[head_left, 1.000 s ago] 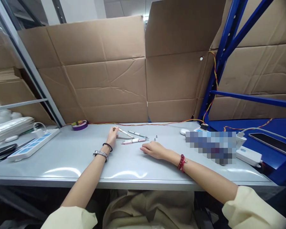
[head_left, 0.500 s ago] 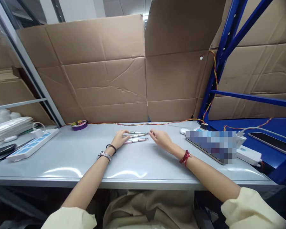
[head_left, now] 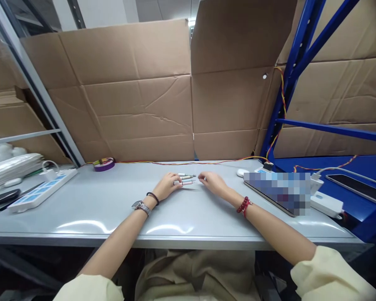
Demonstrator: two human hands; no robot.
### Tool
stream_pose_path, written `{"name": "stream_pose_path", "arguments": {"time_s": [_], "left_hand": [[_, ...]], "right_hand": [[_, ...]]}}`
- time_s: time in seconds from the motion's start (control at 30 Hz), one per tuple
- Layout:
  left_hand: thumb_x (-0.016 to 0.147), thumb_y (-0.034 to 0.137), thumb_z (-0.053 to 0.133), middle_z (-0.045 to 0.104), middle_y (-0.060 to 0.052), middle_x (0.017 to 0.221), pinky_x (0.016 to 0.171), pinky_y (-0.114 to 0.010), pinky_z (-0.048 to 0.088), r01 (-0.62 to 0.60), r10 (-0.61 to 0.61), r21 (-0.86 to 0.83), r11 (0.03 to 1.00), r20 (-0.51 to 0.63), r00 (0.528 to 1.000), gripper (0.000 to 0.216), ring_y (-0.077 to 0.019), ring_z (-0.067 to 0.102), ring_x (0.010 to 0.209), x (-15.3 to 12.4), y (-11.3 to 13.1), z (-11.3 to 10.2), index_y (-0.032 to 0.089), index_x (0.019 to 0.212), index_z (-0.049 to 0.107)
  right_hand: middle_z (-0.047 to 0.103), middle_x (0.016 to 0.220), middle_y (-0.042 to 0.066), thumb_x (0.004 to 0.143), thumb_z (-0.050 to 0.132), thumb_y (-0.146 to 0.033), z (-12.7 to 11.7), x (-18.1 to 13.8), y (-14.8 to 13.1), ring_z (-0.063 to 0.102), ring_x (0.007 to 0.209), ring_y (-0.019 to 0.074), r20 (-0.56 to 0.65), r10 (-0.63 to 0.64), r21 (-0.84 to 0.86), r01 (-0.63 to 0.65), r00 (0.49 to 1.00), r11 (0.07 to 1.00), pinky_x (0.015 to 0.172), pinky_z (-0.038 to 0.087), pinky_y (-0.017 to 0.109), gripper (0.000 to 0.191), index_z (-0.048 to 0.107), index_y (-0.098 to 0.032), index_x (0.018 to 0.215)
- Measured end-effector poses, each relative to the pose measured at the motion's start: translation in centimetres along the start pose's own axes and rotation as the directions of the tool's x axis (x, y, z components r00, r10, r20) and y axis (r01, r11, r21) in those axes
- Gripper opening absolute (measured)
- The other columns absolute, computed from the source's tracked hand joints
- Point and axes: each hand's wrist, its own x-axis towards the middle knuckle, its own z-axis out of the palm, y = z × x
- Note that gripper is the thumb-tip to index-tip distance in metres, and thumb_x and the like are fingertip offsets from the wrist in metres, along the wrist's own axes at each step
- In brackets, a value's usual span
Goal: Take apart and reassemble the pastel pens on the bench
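Several pens lie side by side near the back middle of the grey table. My left hand has a watch and a dark bead bracelet at the wrist. Its curled fingers are closed on the left end of the nearest pink and white pen. My right hand, with a red bead bracelet, is curled at the right ends of the pens. Its fingertips are pinched together, and I cannot make out what is in them.
A white power strip and stacked white packets lie at the left. A purple tape roll sits at the back. A tablet, white mouse, white charger and phone are at the right. Cardboard walls stand behind, with a blue rack at the right.
My left hand laid its pen down with the others and slid right to their ends. My right hand came up from the table in front to the pens' right ends.
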Motion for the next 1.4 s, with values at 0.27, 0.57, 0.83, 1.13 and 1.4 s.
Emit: {"name": "stream_pose_path", "arguments": {"time_s": [0.27, 0.57, 0.83, 1.13, 1.4], "left_hand": [[0.09, 0.04, 0.046, 0.066, -0.004, 0.088, 0.077, -0.034, 0.047, 0.098, -0.109, -0.222, 0.97, -0.04, 0.993, 0.029, -0.0166, 0.062, 0.082, -0.1, 0.8, -0.3, 0.015, 0.096, 0.058], [0.085, 0.038, 0.053, 0.062, -0.001, 0.075, 0.067, -0.03, 0.046, 0.097, -0.112, -0.312, 0.945, -0.033, 0.993, 0.025, -0.0146, 0.057, 0.069, -0.1, 1.5, 0.0, 0.014, 0.086, 0.059], [0.084, 0.039, 0.05, 0.061, -0.001, 0.072, 0.063, -0.026, 0.044, 0.097, -0.107, -0.336, 0.937, -0.012, 0.994, 0.024, -0.0131, 0.053, 0.062, -0.1, 2.1, -0.1, 0.017, 0.08, 0.058], [0.091, 0.041, 0.043, 0.058, 0.0, 0.069, 0.062, -0.028, 0.045, 0.12, -0.12, -0.299, 0.947, 0.019, 0.993, 0.033, -0.0113, 0.054, 0.06, -0.1, 2.0, 0.1, 0.013, 0.081, 0.059], [0.092, 0.043, 0.04, 0.054, 0.002, 0.066, 0.054, -0.025, 0.045, 0.154, -0.129, -0.325, 0.933, 0.096, 0.987, 0.036, -0.009, 0.051, 0.054, 0.0, 1.1, 0.5, 0.012, 0.084, 0.057]], "right_hand": [[0.067, 0.089, 0.005, 0.088, 0.043, -0.028, -0.9, 0.2, -1.6, 0.061, 0.076, 0.0156, -0.2, -0.055, 0.285, 0.112, 0.978, 0.952, 0.069, 0.047, 0.028, 0.022, 0.059, -0.017, 0.097], [0.068, 0.086, 0.004, 0.085, 0.048, -0.027, -0.1, -0.4, -2.1, 0.06, 0.076, 0.0155, -0.191, -0.142, 0.374, 0.206, 0.971, 0.905, 0.067, 0.047, 0.026, 0.018, 0.063, -0.018, 0.092], [0.066, 0.077, 0.002, 0.086, 0.049, -0.029, -0.1, -0.4, -1.6, 0.057, 0.068, 0.0141, -0.162, -0.127, 0.334, 0.176, 0.979, 0.926, 0.065, 0.043, 0.025, 0.018, 0.062, -0.017, 0.091], [0.055, 0.061, -0.001, 0.091, 0.038, -0.031, -0.4, -0.6, -1.9, 0.046, 0.054, 0.0121, -0.087, -0.153, 0.244, 0.17, 0.984, 0.955, 0.057, 0.036, 0.024, 0.028, 0.053, -0.018, 0.071], [0.066, 0.084, 0.004, 0.088, 0.047, -0.029, -0.3, -0.5, -1.7, 0.058, 0.075, 0.0143, -0.094, -0.227, 0.313, 0.245, 0.969, 0.918, 0.069, 0.043, 0.025, 0.014, 0.055, -0.018, 0.088]]}}
